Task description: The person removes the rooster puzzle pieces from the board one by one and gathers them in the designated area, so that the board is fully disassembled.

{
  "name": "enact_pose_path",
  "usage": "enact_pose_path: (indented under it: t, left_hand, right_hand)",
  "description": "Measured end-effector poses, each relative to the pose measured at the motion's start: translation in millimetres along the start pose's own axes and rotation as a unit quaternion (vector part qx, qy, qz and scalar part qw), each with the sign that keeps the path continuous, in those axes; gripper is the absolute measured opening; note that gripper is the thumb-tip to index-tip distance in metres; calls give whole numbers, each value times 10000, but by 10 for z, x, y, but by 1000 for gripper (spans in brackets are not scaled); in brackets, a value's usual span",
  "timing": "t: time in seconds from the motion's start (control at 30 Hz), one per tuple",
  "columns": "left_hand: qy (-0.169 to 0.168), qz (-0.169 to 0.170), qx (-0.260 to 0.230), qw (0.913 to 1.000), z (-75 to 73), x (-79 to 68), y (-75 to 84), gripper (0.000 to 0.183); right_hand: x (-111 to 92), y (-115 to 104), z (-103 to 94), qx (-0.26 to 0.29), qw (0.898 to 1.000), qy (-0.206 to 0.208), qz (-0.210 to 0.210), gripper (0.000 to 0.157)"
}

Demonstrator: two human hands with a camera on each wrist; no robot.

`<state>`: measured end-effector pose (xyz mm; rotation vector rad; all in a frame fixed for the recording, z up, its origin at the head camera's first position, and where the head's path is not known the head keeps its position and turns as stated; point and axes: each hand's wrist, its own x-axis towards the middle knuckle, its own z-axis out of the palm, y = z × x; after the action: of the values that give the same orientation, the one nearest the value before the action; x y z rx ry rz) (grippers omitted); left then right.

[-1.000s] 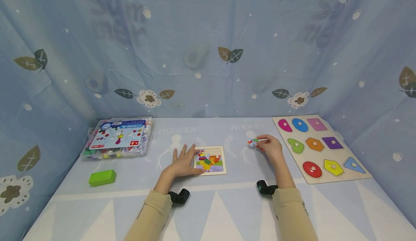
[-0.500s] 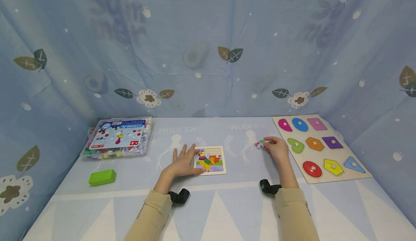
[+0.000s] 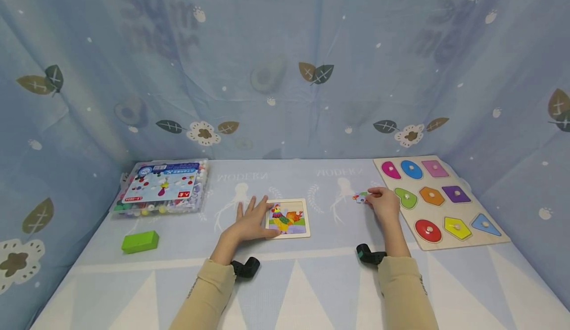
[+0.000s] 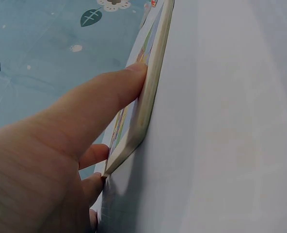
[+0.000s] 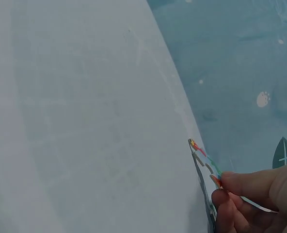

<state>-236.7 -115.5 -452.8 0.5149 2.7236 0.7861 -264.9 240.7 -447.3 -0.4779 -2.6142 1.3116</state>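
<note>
A small wooden tray puzzle with a rooster picture lies on the table in the head view. My left hand rests at its left side with the fingers spread. In the left wrist view, the thumb lies on the edge of the tray, and other fingertips touch its corner. Right of the tray, my right hand pinches a small colourful jigsaw piece between thumb and fingers. The right wrist view shows this piece edge-on and low over the table; the fingers hide part of it.
A shape peg board with coloured knobbed shapes lies just right of my right hand. At the back left sits a clear plastic case of small coloured parts. A green block lies nearer. Patterned fabric hangs behind the table.
My right hand has moved right and slightly down in the head view, carrying the jigsaw piece toward the peg board. The left hand and the tray puzzle have stayed in place.
</note>
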Motion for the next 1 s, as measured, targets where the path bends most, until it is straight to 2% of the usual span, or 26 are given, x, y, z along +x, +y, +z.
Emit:
enact_pose_path:
  t: [0.27,0.77,1.0]
  left_hand:
    - [44,90,-5,10000,-13,-1,14,84]
    - [100,27,-57,9999,-24,-10,11,82]
    - [140,41,34,9999,-22,-19,27,96]
  right_hand:
    - [-22,-25,-14,-113,9994,212,-239,24]
    - [5,-47,16,316,9992,153,-170,25]
    - [-1,-91,47,397,9990,100,-155,26]
